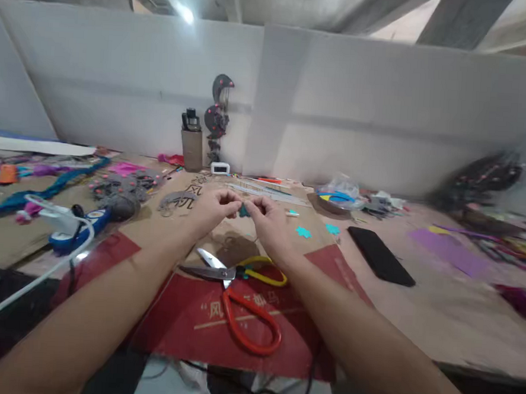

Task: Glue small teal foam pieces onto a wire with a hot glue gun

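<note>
Both hands meet over the middle of the table. My left hand [218,206] and my right hand [266,215] pinch a small dark teal piece [243,210] between their fingertips; its exact kind is too small to make out. Below them, open scissors [228,275] with red and yellow handles lie on a red printed sheet [175,316]. To the right of my right hand, turquoise flower-shaped cutouts [303,231] rest on the table. Another turquoise flower cutout [332,229] lies a little further right.
A black phone [380,255] lies to the right, near a purple sheet [449,251]. On the left stand a blue power strip [79,233] with a white cable and grey felt pieces [123,191]. A brown holder [191,149] and small white clock [220,168] stand by the wall.
</note>
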### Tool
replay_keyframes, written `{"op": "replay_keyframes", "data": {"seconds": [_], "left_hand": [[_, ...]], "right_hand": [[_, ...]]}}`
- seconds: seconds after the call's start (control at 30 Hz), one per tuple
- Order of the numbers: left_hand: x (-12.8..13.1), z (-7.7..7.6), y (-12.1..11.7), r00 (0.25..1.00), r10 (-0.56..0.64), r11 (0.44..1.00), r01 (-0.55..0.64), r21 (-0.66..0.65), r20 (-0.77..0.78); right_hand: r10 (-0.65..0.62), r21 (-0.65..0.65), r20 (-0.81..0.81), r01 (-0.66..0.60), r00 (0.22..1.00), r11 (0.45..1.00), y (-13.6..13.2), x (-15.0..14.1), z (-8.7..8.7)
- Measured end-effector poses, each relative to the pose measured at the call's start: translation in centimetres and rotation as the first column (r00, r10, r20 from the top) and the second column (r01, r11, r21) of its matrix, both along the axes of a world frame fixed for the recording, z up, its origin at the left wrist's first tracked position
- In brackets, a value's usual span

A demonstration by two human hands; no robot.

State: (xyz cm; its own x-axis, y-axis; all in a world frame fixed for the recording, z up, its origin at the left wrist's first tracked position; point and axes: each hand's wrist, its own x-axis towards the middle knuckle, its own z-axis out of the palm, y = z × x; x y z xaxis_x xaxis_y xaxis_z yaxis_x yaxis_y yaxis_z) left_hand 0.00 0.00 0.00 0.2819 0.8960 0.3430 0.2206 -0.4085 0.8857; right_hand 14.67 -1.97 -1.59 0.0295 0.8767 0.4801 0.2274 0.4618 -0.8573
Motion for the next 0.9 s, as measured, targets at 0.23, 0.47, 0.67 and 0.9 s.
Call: {"op": "replay_keyframes", "data": {"seconds": [0.23,0.47,0.67,0.9], "left_hand": [[-0.1,-0.1,0.2,0.988,-0.069,0.997,0.074,-0.028,0.135],[-0.4,0.4,-0.2,0.999,-0.032,0.999,0.033,-0.017,0.044],[-0.5,0.0,0.4,0.997,0.064,0.998,-0.064,0.0,0.037],[-0.5,-0.2,0.9,0.985,0.119,0.992,-0.112,-0.061,0.127]], "right_hand": [[-0.005,0.026,-0.003,0.005,1.0,1.0,0.2,0.1,-0.2],[-0.015,0.089,0.061,0.01,0.998,0.996,0.0,0.1,-0.2],[-0.01,0.133,0.109,-0.005,0.994,0.991,0.3,0.2,-0.3],[-0.058,0.139,0.149,0.037,0.987,0.99,0.4,0.1,-0.8]]}}
